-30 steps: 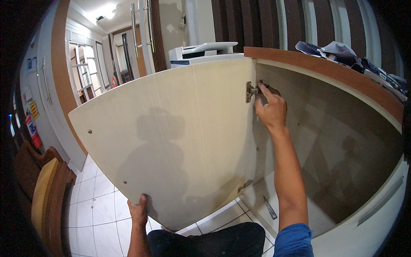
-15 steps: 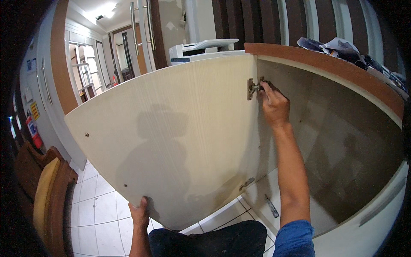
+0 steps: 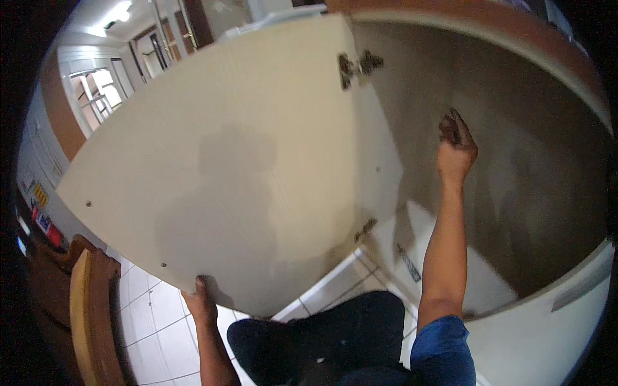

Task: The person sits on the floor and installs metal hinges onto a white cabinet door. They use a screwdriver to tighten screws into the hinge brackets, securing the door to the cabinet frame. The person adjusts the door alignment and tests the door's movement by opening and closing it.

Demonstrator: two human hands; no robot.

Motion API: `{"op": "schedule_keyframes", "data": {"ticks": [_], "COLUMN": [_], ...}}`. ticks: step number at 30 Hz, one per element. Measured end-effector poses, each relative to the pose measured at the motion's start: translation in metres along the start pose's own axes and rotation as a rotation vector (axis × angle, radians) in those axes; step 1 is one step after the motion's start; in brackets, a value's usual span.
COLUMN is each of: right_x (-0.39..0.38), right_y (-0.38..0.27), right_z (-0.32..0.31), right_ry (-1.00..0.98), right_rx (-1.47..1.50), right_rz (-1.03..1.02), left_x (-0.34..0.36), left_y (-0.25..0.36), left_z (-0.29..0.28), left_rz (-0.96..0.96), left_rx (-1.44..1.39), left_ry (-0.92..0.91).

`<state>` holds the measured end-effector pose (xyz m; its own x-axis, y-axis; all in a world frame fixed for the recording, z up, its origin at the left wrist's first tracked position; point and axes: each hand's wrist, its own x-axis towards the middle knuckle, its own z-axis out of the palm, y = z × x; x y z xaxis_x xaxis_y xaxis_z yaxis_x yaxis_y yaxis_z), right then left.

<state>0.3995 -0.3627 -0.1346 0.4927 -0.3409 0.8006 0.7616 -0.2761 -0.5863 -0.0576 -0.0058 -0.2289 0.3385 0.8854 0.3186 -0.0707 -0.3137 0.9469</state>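
Observation:
My left hand [image 3: 199,297] grips the lower left edge of an open cream cabinet door [image 3: 232,128]. My right hand [image 3: 457,145] is raised inside the cabinet [image 3: 534,161], to the right of the upper hinge [image 3: 351,69] and away from it, its fingers curled; whether they hold something small is hidden. A lower hinge [image 3: 365,228] joins door and cabinet. A narrow metal tool [image 3: 409,264] lies on the cabinet floor, left of my right forearm.
A wooden bench with a yellow cushion [image 3: 79,309] stands at the left, near a red fire extinguisher [image 3: 48,228]. My dark-clothed leg [image 3: 309,328] is over white floor tiles [image 3: 151,328]. A white appliance [image 3: 270,20] sits behind the door, below the brightly lit corridor.
My right hand has left the upper hinge and moved right, deeper into the cabinet. My left hand still holds the door edge. The view has tilted downward.

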Motion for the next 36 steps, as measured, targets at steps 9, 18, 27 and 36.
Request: {"op": "schedule_keyframes", "data": {"ticks": [9,18,27,36], "right_x": [-0.211,-0.299,-0.274,-0.037], "right_y": [0.145,0.183,0.149,-0.021], "right_z": [-0.159,-0.203,-0.167,0.006], "right_ry": [-0.559,-0.842,-0.596,-0.331], "right_rx": [-0.749,-0.988,-0.832,0.184], "right_rz": [0.753,0.507,0.652,0.301], "left_x": [0.005,0.005,0.004,0.001], "left_y": [-0.017,-0.022,-0.003,-0.004], "left_z": [0.001,-0.006,0.002,0.004], "left_rz": [0.148,0.131,-0.027,0.083], "left_rx": [-0.012,-0.120,-0.127,-0.156], "left_ry": [-0.049,-0.106,-0.038,-0.067]}}
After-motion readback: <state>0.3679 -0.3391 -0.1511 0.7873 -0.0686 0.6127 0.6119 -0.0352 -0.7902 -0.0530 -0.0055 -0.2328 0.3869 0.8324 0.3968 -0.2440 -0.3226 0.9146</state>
